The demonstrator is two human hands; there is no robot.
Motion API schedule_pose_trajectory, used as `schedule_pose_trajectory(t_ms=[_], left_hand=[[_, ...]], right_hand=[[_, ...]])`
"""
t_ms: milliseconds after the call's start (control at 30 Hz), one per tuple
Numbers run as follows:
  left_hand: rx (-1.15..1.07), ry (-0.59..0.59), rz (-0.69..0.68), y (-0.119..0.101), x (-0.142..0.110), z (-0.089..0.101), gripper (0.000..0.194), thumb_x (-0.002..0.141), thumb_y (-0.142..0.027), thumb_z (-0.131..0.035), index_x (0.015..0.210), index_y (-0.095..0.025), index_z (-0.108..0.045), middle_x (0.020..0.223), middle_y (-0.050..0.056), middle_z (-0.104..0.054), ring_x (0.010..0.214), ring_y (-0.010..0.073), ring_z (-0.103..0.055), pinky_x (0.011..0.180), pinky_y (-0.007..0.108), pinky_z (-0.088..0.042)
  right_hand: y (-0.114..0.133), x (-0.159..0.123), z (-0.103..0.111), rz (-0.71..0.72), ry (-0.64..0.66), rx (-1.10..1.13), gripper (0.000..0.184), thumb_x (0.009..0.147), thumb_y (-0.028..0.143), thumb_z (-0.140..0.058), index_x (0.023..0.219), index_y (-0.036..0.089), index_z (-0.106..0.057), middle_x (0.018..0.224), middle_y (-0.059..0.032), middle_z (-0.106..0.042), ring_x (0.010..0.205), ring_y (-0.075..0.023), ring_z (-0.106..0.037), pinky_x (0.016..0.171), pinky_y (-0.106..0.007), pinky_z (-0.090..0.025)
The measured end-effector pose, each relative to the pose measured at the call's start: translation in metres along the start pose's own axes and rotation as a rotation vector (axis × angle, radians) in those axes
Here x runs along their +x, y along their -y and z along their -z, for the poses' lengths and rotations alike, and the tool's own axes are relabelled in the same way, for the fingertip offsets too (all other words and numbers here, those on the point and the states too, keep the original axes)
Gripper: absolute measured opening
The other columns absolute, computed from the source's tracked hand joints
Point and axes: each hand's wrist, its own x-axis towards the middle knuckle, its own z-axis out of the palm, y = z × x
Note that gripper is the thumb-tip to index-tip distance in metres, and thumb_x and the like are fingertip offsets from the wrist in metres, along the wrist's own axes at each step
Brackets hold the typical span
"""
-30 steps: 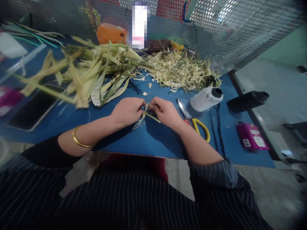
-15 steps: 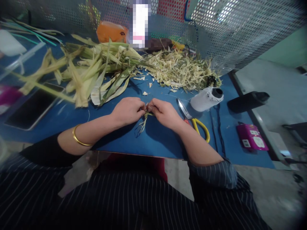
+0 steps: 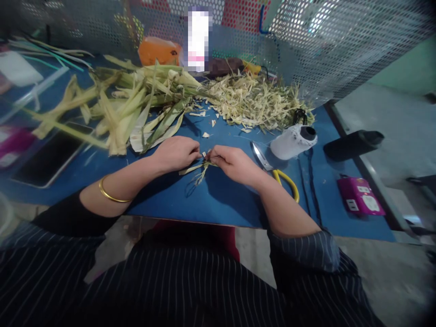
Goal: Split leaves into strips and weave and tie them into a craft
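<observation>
On table (image 3: 235, 211), right hand (image 3: 235, 164) pinching husk strips (image 3: 205, 170), left hand (image 3: 177, 153) (grip unclear), orange packet (image 3: 157, 51), contents hidden

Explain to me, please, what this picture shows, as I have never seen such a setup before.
You see a person at work, not a machine, through a camera worn on their head that looks forward and down. The bare right hand pinches a small bundle of pale strips; the left hand is beside it, its grip too small to tell. On the blue table are what look like corn husks, a pile of shreds, yellow-handled scissors, a smartphone, a white thread cone and a purple socket block.
</observation>
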Motion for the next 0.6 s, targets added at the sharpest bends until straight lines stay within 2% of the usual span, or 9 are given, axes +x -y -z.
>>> schedule_pose_trajectory(t_ms=[100,200,367,467,600], left_hand=[[-0.128,-0.027,0.051,-0.001,0.004,-0.002,0.026,0.085,-0.032,-0.050,0.075,-0.016,-0.067,0.072,0.005,-0.067,0.063,0.0149,-0.054,0.057,0.027,-0.032],[-0.370,-0.041,0.145,-0.002,0.006,-0.006,0.023,0.082,-0.031,-0.053,0.069,-0.016,-0.063,0.059,0.002,-0.062,0.052,0.0111,-0.050,0.052,0.025,-0.032],[-0.821,0.041,0.319,-0.006,0.005,-0.011,0.021,0.081,-0.035,-0.059,0.071,-0.017,-0.060,0.049,-0.002,-0.055,0.038,0.0071,-0.042,0.040,0.021,-0.029],[-0.990,0.102,0.336,-0.010,0.004,-0.009,0.020,0.082,-0.033,-0.060,0.071,-0.017,-0.058,0.049,-0.001,-0.055,0.038,0.0066,-0.044,0.039,0.020,-0.031],[-1.136,0.160,0.316,-0.013,0.003,-0.008,0.020,0.083,-0.031,-0.061,0.070,-0.017,-0.054,0.051,0.001,-0.060,0.043,0.0085,-0.051,0.040,0.020,-0.033]], right_hand=[[0.003,0.000,0.003,0.030,0.027,-0.021,0.016,0.091,0.017,-0.041,0.081,0.020,-0.053,0.084,-0.0033,-0.062,0.079,-0.0148,-0.053,0.072,-0.027,-0.036],[0.005,0.000,0.006,0.049,0.057,-0.033,0.017,0.089,0.015,-0.041,0.078,0.019,-0.052,0.081,-0.0027,-0.059,0.076,-0.0142,-0.051,0.071,-0.027,-0.035],[0.005,-0.001,0.008,0.046,0.068,-0.045,0.016,0.089,0.016,-0.042,0.078,0.019,-0.053,0.078,-0.0018,-0.058,0.073,-0.0137,-0.050,0.069,-0.027,-0.034],[0.004,-0.002,0.009,0.023,0.029,-0.023,0.017,0.091,0.019,-0.042,0.079,0.020,-0.054,0.079,-0.0014,-0.059,0.072,-0.0135,-0.050,0.069,-0.027,-0.035],[0.004,-0.002,0.012,0.034,-0.006,0.002,0.017,0.091,0.020,-0.042,0.081,0.020,-0.056,0.090,-0.0041,-0.061,0.081,-0.0148,-0.053,0.074,-0.028,-0.037]])
